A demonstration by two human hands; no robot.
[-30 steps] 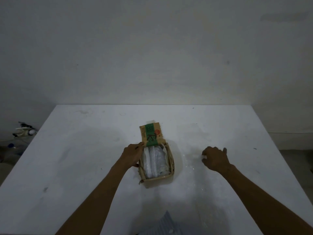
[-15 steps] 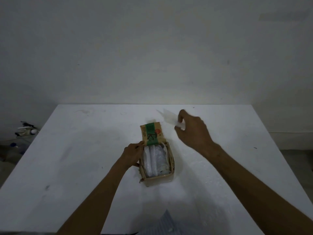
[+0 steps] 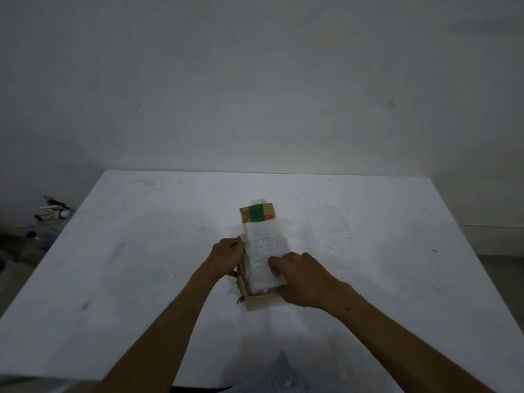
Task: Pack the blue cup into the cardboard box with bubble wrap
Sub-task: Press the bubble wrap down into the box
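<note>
A small cardboard box (image 3: 259, 302) stands in the middle of the white table (image 3: 127, 265), its green-printed flap (image 3: 257, 213) folded back on the far side. A sheet of bubble wrap (image 3: 265, 251) lies over the box's open top and hides what is inside; the blue cup is not visible. My left hand (image 3: 226, 255) grips the box's left wall and the sheet's left edge. My right hand (image 3: 297, 276) presses the sheet down at the box's near right corner, fingers curled on it.
More bubble wrap (image 3: 326, 236) lies flat on the table just right of the box. Small clutter (image 3: 54, 214) sits on the floor beyond the table's left edge. A wall rises right behind the table's far edge.
My right hand lifted a bubble wrap sheet from the table's right side, carried it over the box and laid it on top. My left hand stayed on the box's left side.
</note>
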